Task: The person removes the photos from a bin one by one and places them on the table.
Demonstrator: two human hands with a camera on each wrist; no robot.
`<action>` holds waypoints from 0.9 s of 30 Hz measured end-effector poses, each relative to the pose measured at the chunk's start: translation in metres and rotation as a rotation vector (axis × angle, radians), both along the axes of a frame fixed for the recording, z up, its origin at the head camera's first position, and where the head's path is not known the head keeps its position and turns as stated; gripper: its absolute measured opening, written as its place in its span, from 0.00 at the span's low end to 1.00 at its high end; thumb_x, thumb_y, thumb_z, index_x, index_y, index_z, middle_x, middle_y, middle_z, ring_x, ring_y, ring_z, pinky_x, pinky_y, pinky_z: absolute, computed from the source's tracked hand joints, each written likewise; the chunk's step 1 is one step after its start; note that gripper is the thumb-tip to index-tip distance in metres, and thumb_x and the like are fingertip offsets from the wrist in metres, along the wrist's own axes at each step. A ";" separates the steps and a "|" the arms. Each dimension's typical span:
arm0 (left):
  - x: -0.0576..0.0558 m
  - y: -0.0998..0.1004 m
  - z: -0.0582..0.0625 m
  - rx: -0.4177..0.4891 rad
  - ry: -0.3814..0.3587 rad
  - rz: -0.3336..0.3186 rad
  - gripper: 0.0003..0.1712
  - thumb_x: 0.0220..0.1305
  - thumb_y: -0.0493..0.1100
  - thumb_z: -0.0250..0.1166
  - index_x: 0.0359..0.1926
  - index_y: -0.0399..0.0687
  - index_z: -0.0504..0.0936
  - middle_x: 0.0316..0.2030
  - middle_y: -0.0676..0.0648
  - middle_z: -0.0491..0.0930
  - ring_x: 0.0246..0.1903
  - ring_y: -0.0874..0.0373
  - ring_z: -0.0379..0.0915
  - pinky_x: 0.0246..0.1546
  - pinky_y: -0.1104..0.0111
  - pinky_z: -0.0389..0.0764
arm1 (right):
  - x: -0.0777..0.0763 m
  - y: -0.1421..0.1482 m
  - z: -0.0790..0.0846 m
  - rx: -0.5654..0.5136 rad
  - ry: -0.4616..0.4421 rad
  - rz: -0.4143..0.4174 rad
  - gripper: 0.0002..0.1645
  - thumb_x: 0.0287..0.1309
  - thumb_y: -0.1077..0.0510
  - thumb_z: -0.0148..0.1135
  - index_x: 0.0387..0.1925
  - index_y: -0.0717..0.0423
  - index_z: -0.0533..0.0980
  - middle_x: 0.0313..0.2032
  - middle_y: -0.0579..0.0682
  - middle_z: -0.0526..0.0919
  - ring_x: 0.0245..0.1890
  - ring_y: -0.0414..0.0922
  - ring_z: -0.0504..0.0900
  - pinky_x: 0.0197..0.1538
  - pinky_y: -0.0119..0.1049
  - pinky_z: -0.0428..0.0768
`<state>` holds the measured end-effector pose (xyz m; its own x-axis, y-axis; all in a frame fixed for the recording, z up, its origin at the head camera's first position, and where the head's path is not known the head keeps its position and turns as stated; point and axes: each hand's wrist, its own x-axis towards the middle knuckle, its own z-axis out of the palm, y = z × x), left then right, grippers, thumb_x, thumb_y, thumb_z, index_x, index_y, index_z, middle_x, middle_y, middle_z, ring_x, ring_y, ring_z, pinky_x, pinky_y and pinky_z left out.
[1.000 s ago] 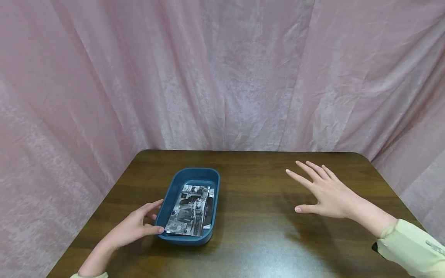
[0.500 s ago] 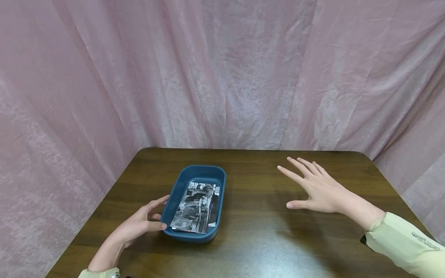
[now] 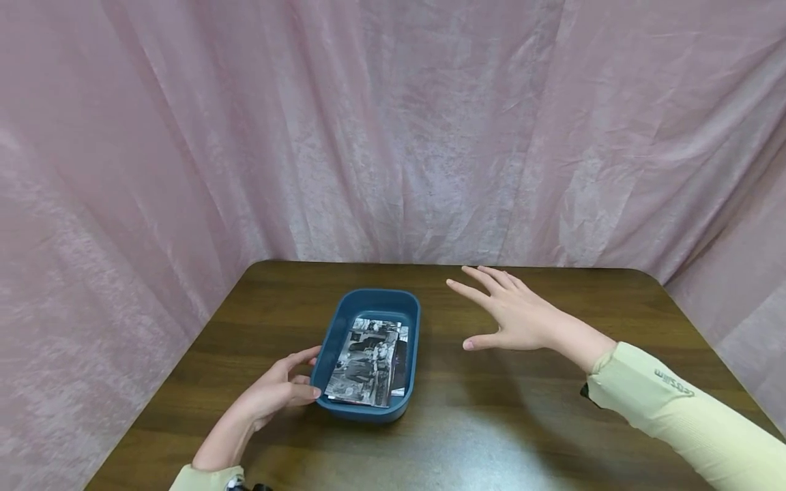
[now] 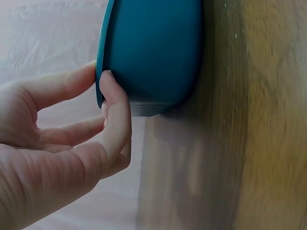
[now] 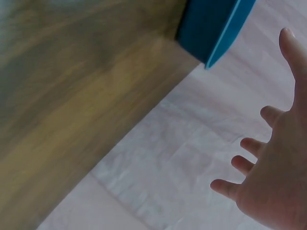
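Note:
A blue, round-cornered plastic bin point(image 3: 331, 346) sits on the table, left of its middle. In it lie black-and-white photo prints point(image 3: 362, 365), loosely stacked, the top one covering most of the others. My left hand point(image 3: 273, 395) pinches the bin's near-left rim; the left wrist view shows the thumb and a bent finger on either side of the rim of the bin point(image 4: 153, 48). Right of the bin, my right hand point(image 3: 518, 317) hovers over the table with fingers spread, holding nothing. Part of the bin point(image 5: 211, 28) also appears beyond that hand in the right wrist view.
The dark brown wooden table point(image 3: 467, 423) has rounded far corners and a glare patch near the front. Pink curtain cloth point(image 3: 430, 136) hangs behind it and at both sides. Both arms wear pale green sleeves point(image 3: 663, 402).
The bin with the prints has slid to the right along with my left hand. My right hand has moved left towards the bin, fingers still spread.

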<state>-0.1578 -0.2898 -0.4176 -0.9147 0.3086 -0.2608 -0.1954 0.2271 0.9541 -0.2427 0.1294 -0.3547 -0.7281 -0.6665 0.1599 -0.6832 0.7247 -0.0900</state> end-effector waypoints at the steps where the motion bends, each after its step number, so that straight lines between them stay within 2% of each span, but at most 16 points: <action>1: -0.001 0.003 0.000 0.002 -0.006 0.009 0.48 0.58 0.30 0.63 0.76 0.34 0.48 0.62 0.34 0.57 0.45 0.56 0.80 0.46 0.66 0.84 | -0.003 -0.004 0.001 0.000 -0.011 0.005 0.61 0.46 0.15 0.53 0.77 0.28 0.45 0.78 0.50 0.47 0.78 0.57 0.48 0.73 0.65 0.55; 6: -0.001 0.015 -0.002 0.006 -0.022 0.047 0.47 0.58 0.30 0.62 0.75 0.34 0.51 0.56 0.38 0.60 0.40 0.59 0.79 0.41 0.68 0.84 | -0.017 -0.024 0.006 0.002 -0.028 0.071 0.63 0.44 0.16 0.56 0.77 0.31 0.47 0.77 0.52 0.51 0.76 0.59 0.52 0.72 0.65 0.58; 13: 0.005 0.021 -0.003 0.030 -0.015 0.097 0.45 0.58 0.28 0.60 0.75 0.34 0.51 0.55 0.39 0.58 0.40 0.59 0.79 0.39 0.70 0.84 | -0.036 -0.059 0.015 -0.053 -0.110 0.161 0.60 0.46 0.27 0.69 0.77 0.38 0.54 0.76 0.55 0.54 0.74 0.57 0.56 0.70 0.63 0.63; 21: 0.014 0.020 -0.004 0.047 -0.032 0.106 0.44 0.61 0.29 0.59 0.76 0.35 0.51 0.56 0.39 0.57 0.41 0.58 0.79 0.41 0.69 0.85 | -0.056 -0.101 0.022 -0.026 -0.296 0.150 0.57 0.48 0.31 0.70 0.76 0.39 0.56 0.77 0.51 0.52 0.76 0.54 0.53 0.74 0.57 0.61; 27: 0.016 0.015 -0.005 0.054 -0.049 0.082 0.44 0.63 0.31 0.58 0.76 0.36 0.50 0.56 0.41 0.59 0.41 0.59 0.80 0.43 0.67 0.85 | -0.062 -0.130 0.015 -0.100 -0.378 0.139 0.56 0.50 0.31 0.70 0.76 0.37 0.56 0.78 0.47 0.51 0.77 0.51 0.50 0.74 0.55 0.62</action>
